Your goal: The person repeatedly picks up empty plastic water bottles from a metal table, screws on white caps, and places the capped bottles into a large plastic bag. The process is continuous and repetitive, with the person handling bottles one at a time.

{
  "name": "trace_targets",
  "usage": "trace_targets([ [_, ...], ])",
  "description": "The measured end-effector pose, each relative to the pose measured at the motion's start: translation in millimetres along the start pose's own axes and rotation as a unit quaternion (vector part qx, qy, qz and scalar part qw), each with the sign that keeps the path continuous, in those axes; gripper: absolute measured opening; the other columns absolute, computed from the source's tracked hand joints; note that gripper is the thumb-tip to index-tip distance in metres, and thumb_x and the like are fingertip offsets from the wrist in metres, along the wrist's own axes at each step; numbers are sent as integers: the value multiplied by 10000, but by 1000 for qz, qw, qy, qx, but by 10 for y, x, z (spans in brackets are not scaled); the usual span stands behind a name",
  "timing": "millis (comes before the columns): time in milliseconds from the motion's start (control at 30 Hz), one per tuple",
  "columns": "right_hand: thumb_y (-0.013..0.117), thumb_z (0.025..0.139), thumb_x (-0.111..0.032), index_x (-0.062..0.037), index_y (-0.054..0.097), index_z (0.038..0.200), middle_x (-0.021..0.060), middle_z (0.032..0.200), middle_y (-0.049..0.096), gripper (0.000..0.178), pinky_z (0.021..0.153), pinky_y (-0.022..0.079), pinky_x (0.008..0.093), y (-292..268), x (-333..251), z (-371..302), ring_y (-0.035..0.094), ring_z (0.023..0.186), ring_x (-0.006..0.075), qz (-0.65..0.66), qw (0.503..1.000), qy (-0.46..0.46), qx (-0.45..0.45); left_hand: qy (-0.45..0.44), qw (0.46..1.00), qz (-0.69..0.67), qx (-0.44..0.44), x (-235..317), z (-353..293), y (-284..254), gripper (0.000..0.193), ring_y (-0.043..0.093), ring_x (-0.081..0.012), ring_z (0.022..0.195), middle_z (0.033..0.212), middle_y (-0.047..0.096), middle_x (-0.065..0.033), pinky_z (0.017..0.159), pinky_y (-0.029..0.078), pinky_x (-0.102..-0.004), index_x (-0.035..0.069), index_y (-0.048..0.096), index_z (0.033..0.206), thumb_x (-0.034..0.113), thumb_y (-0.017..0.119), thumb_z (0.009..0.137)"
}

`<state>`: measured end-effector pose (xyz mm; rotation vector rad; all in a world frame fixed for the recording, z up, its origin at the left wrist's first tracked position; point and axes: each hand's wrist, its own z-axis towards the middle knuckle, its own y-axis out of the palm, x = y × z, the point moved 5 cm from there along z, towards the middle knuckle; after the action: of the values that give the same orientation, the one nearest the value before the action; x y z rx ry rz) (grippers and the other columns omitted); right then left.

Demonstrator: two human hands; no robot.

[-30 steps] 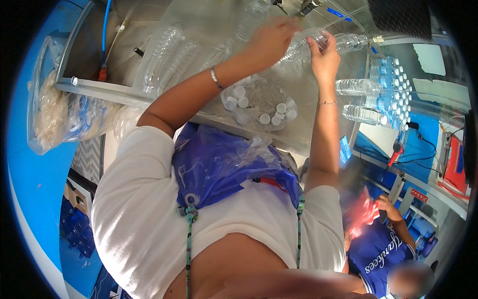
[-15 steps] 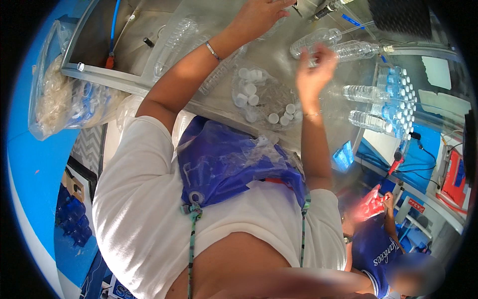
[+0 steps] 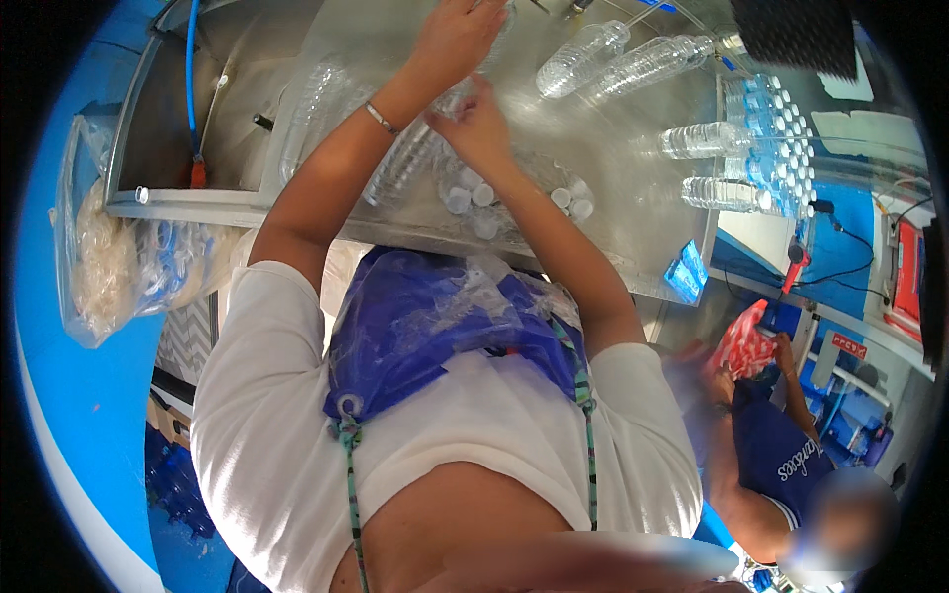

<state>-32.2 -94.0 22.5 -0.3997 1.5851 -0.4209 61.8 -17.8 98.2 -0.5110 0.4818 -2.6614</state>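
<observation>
At the top edge, my left hand (image 3: 457, 42) has its fingers curled against a clear plastic bottle (image 3: 502, 38), partly hidden by the hand. My right hand (image 3: 476, 127) reaches across just below it, thumb and forefinger apart and nothing plainly held. It is over the end of another clear ribbed bottle (image 3: 400, 158) lying on the steel counter (image 3: 613, 158). Close to my right wrist are white caps (image 3: 459, 200) in a clear plastic bag; my forearm covers part of them. Two more clear bottles lie further right, one a ribbed bottle (image 3: 585, 59).
A steel sink (image 3: 222, 128) with a blue hose (image 3: 191, 79) is at the left. Capped bottles (image 3: 781, 148) stand in rows at the right, beside a blue packet (image 3: 686, 273). A co-worker (image 3: 771, 445) at lower right handles a red-and-white bag (image 3: 743, 341).
My right hand has swung left, from the bottles on the right to beside my left hand. My left hand has shifted slightly left. The whole view has shifted a little.
</observation>
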Motion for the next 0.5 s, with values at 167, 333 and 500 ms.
trace_targets([
  [167,758,735,26,-31,298,1395,124,1199,506,806,828,532,326,-1061,-30,-782,584,1076,223,250,965,-67,38,0,998,54,44,306,68,-161,446,552,-328,1067,1161,584,-153,905,463,-414,42,590,1169,48,619,724],
  [333,768,718,50,-41,368,1313,109,1189,490,722,912,486,346,-1984,149,-1103,567,1098,223,204,946,-127,216,-97,952,-256,-136,1037,-101,340,594,535,-306,1100,1196,561,-144,933,445,-414,57,516,1276,84,648,697],
  [500,771,715,50,-30,422,1288,83,1136,458,676,913,494,355,-2226,306,-1180,555,1075,222,-20,951,-153,269,-97,881,-328,-328,1625,-355,1225,649,557,-324,1088,1217,563,-184,945,440,-410,24,457,1318,154,710,736],
])
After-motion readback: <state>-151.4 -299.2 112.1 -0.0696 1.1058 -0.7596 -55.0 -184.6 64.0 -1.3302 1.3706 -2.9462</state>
